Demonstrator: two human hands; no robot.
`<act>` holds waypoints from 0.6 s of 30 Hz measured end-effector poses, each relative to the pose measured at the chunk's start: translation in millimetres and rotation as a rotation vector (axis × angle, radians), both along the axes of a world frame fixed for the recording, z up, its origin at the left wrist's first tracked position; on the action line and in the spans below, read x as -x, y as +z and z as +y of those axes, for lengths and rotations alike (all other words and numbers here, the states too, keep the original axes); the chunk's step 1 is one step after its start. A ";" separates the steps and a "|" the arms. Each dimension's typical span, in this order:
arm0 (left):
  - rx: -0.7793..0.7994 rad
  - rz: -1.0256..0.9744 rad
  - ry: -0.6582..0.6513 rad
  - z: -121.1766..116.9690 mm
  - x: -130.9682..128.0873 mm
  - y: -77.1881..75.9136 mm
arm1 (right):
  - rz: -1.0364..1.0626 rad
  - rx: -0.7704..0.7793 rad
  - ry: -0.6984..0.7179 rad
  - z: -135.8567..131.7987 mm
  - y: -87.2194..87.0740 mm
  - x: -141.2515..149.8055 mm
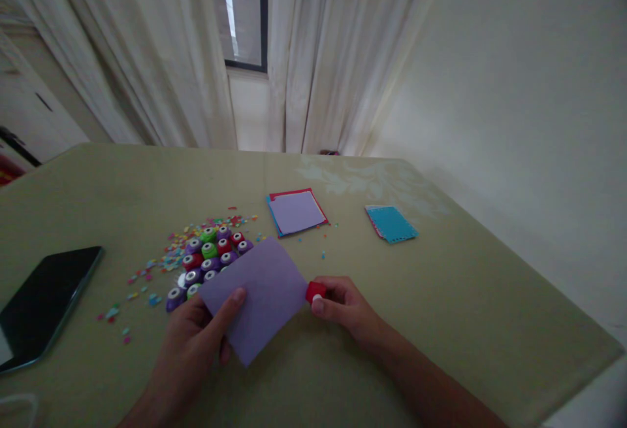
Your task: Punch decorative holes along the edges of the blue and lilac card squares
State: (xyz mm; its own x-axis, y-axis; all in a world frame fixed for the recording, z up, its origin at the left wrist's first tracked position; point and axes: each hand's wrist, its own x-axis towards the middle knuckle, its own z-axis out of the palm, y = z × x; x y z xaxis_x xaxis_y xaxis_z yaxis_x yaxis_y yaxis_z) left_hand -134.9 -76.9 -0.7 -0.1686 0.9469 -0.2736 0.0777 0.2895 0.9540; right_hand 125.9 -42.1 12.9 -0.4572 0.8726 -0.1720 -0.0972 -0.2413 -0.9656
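My left hand pinches a square sheet of purple paper by its left side, thumb on top, holding it tilted above the table. In my right hand is a small red craft punch with a white button, the thumb on or beside that button. The punch sits at the right corner of the sheet; how far the corner goes into it is hidden. Behind the paper lies a group of purple, green and red craft punches, partly covered by the sheet.
Colourful paper cutouts are scattered around the punches. A stack of coloured sheets, purple on top, lies farther back. To its right is a blue stack with notched edges. A dark tablet lies at left on the cloth-covered table.
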 end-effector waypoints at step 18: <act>0.000 -0.166 -0.284 -7.1 -6.0 -17.7 | 0.083 0.077 -0.124 4.7 -10.1 -2.6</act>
State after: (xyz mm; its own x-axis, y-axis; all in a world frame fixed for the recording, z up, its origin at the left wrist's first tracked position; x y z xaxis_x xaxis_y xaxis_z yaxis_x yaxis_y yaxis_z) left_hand -129.0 -84.0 -18.4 0.1496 0.9498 -0.2748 -0.0014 0.2781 0.9605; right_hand 128.5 -37.4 2.8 -0.3627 0.9087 -0.2067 -0.2097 -0.2957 -0.9320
